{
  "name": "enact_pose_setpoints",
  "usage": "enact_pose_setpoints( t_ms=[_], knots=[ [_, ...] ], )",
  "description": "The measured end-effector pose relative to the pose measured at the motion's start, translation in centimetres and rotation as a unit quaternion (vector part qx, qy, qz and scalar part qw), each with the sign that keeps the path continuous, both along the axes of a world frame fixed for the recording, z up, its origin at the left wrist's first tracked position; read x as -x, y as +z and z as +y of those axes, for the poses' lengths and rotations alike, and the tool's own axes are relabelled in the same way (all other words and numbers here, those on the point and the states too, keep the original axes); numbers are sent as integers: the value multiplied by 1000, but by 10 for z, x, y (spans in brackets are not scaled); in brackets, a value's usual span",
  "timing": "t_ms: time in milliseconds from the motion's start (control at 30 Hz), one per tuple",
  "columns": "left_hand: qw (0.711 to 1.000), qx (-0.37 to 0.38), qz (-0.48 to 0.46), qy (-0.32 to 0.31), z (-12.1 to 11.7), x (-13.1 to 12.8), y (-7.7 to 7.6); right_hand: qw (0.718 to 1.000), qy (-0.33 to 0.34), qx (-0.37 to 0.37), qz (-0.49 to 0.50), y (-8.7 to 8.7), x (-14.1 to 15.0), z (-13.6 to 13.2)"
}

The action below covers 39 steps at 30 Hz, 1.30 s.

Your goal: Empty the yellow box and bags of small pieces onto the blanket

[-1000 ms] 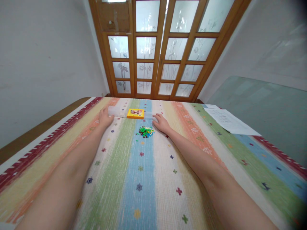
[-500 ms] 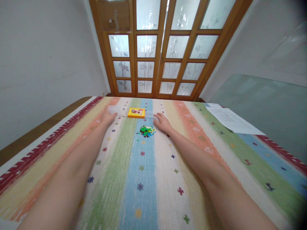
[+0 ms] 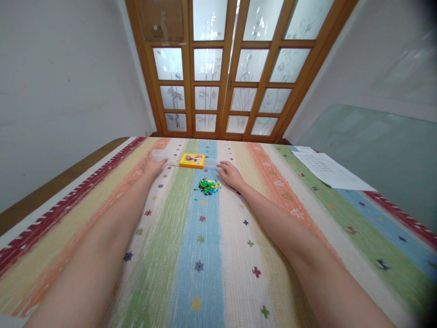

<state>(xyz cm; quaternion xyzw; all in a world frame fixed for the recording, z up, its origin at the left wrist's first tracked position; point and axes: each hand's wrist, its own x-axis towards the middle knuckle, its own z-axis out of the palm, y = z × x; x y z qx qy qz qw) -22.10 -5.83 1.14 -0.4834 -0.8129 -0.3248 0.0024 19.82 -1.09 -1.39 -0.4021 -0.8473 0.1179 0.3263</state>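
Observation:
At the far part of the table, my left hand (image 3: 154, 165) closes its fingers round a translucent whitish plastic piece (image 3: 161, 155). My right hand (image 3: 230, 174) has its fingertips bent onto the end of another clear plastic piece (image 3: 211, 163). Between the hands lies a small flat yellow box (image 3: 192, 160) with a printed picture on top. Whether the clear pieces join under or behind this box, I cannot tell. A heap of tiny building bricks (image 3: 209, 186), mostly green with white, yellow, blue and dark ones, sits nearer to me.
A striped tablecloth (image 3: 201, 246) covers the table. Printed paper sheets (image 3: 329, 171) lie at the right. Behind the table stand wooden doors with frosted panes (image 3: 206, 98); a pale greenish panel (image 3: 375, 150) leans along the right wall.
The yellow box has shifted very slightly left, between the hands. Both hands keep nearly the same place and hold, and the brick heap stays where it was.

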Motion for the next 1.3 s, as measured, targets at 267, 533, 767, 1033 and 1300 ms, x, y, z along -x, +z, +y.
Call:
enact_pose_setpoints(
  t_ms=[267,533,767,1033,1300],
  knots=[
    [998,-28,-5,59,5,-5,-3,1000,6,6,-1,0,9,-4],
    [997,-36,10,60,5,-9,-3,1000,5,4,-6,-1,10,-3],
    [996,-50,44,60,6,-22,1,1000,-1,1,-3,-1,10,-4],
    [996,-65,39,36,4,-18,-1,1000,4,-2,-1,-2,9,-2],
    [995,-86,35,-20,5,-15,-3,1000,6,-3,7,-4,9,1]
  ],
)
